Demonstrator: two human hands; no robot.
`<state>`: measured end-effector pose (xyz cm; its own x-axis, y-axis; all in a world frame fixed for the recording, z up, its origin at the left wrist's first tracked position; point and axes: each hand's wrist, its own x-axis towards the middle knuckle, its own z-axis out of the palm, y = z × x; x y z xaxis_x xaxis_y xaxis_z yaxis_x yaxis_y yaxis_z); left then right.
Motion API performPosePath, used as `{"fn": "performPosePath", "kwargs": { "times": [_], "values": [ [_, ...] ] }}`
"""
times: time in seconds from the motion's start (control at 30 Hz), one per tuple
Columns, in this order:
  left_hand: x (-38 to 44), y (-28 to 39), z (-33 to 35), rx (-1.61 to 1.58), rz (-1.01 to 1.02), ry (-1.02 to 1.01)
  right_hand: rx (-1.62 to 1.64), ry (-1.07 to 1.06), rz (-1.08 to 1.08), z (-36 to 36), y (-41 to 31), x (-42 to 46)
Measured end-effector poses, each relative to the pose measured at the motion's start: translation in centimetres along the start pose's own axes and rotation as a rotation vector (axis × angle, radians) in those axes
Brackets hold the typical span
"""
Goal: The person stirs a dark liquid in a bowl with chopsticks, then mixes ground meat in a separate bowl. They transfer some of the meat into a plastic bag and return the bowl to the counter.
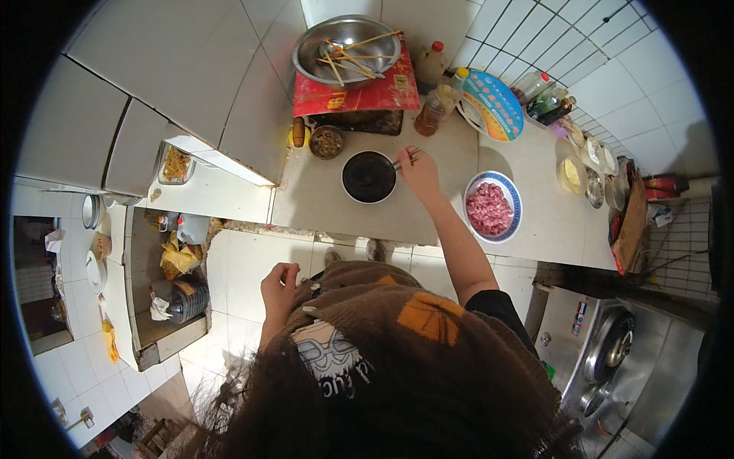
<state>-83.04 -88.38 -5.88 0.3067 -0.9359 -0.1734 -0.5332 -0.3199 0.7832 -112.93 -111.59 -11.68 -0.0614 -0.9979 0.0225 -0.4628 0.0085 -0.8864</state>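
My right hand point(417, 169) grips chopsticks point(397, 165) at the right rim of a bowl point(370, 176). The bowl has a pale rim and a dark inside; whether the dark is liquid or glaze I cannot tell. To the right of my forearm, a white bowl with a blue patterned rim point(515, 221) holds pink minced meat point(489, 209). My left hand point(280, 287) hangs in front of my body, off the worktop, its fingers loosely curled around nothing visible.
On the worktop point(321, 195), a small bowl of brown bits point(327, 142) sits near a red box point(355, 97) under a steel basin point(309, 57) with several chopsticks. An amber bottle point(429, 117) and a blue fan-shaped board point(493, 103) stand behind. Small dishes point(573, 175) line the right wall.
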Motion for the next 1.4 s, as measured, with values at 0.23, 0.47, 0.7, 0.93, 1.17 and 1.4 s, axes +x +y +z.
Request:
{"fn": "performPosePath", "kwargs": {
  "times": [0.23, 0.47, 0.7, 0.93, 1.17, 1.4],
  "values": [
    [0.1, -0.6, 0.0, 0.091, 0.064, 0.030, 0.020, -0.145, 0.247, 0.1, -0.7, -0.2],
    [0.1, -0.9, -0.2, 0.165, 0.083, 0.066, 0.023, -0.130, -0.081, -0.1, -0.9, 0.1],
    [0.2, 0.4, -0.3, 0.032, 0.195, 0.230, -0.023, -0.026, -0.156, 0.1, -1.0, -0.7],
    [-0.1, 0.6, -0.3, -0.019, 0.219, 0.173, -0.014, 0.019, 0.064, 0.4, -0.4, -0.7],
    [-0.2, 0.5, -0.2, 0.007, 0.099, 0.063, 0.173, -0.182, 0.120, 0.4, -0.4, -0.6],
    [-0.4, 0.7, -0.1, 0.048, 0.065, 0.004, 0.215, -0.113, 0.005, 0.2, -0.7, -1.2]
  ]
}}
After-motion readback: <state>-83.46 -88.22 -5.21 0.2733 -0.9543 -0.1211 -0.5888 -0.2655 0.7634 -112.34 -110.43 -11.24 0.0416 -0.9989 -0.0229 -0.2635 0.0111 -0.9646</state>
